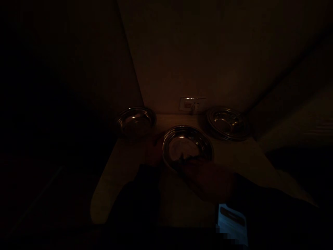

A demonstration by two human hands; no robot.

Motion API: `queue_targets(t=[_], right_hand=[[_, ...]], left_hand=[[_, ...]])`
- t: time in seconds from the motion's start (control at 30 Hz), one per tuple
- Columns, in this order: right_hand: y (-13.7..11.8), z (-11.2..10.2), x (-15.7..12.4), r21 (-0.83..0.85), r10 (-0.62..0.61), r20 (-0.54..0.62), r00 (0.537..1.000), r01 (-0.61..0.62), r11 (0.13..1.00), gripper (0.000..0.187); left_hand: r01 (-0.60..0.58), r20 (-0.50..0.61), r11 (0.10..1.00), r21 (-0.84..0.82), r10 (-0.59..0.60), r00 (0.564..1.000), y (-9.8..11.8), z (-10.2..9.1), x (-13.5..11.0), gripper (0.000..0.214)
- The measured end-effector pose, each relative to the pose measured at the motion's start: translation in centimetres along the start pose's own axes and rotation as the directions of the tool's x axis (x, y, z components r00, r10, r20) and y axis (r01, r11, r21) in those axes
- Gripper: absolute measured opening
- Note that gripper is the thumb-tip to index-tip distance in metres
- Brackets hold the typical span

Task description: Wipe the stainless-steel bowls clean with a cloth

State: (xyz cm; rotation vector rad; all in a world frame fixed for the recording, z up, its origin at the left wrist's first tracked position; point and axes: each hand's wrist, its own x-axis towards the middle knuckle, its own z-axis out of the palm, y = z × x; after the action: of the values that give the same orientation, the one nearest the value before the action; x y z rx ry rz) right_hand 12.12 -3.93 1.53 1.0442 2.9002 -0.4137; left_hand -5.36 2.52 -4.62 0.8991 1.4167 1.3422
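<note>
Metal dish (182, 143), round and shiny, sits between the person's two hands, over the middle of the tabletop (241, 156); from where I stand, the room is so dim that I can't tell whether it rests on the wood or is lifted a little. The left hand (153, 151) is at the dish's left rim, its fingers lost in shadow, so I cannot tell how firmly it is closed, if at all. The right hand (205, 178) reaches across the near right edge, fingertips over the inside of the dish – whether it pinches the rim or holds some small dark thing, I can't make out. Beyond the left hand, and a bit to its left, a second dish (136, 122) stands near the wall (192, 62). Past the right hand, toward the far right corner, there's a stack of dishes (226, 122), several rims showing. Straight ahead of both hands is a wall outlet (183, 105), with what looks like a plug in it. Below the right hand – just beside the dark sleeve (256, 198) – a lit screen (231, 220) glows bluish.
</note>
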Motion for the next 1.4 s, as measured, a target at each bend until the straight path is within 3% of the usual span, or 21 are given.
queue_targets(t=[0.27, 0.4, 0.5, 0.73, 1.0, 1.27, 1.4], right_hand=[[-1.0, 0.7, 3.0, 0.033, 0.052, -0.069, 0.996, -0.050, 0.998, 0.047], [-0.1, 0.5, 0.8, 0.041, -0.009, -0.047, 0.999, 0.011, 0.999, 0.043], [0.5, 0.2, -0.7, 0.023, -0.046, -0.027, 0.999, 0.046, 0.999, 0.038], [-1.3, 0.9, 2.3, 0.033, 0.028, -0.108, 0.994, -0.024, 0.999, 0.044], [0.2, 0.2, -0.7, 0.001, -0.036, -0.030, 0.999, 0.036, 0.999, 0.036], [-0.1, 1.4, 0.5, -0.128, -0.034, -0.112, 0.993, 0.020, 0.992, 0.034], [-0.4, 1.4, 0.9, -0.129, 0.016, -0.089, 0.996, -0.028, 0.991, 0.036]], left_hand=[[-0.042, 0.011, 0.999, 0.003, 0.042, 0.999, 0.3, -0.1, 0.0, 0.030], [-0.010, -0.024, 1.000, 0.021, 0.010, 1.000, 0.7, 0.0, -0.1, 0.031], [-0.002, 0.009, 1.000, 0.007, 0.001, 1.000, 0.9, 0.3, -0.2, 0.030], [-0.021, 0.059, 1.000, 0.005, 0.020, 0.998, 1.1, 0.3, 0.0, 0.029], [0.025, 0.027, 0.997, 0.067, -0.027, 0.999, 1.6, -0.1, 0.2, 0.028], [-0.037, 0.066, 0.986, 0.161, 0.026, 0.997, 1.3, -0.8, -0.6, 0.036], [-0.004, -0.022, 0.981, 0.194, 0.009, 1.000, 1.1, -0.9, -1.3, 0.034]])
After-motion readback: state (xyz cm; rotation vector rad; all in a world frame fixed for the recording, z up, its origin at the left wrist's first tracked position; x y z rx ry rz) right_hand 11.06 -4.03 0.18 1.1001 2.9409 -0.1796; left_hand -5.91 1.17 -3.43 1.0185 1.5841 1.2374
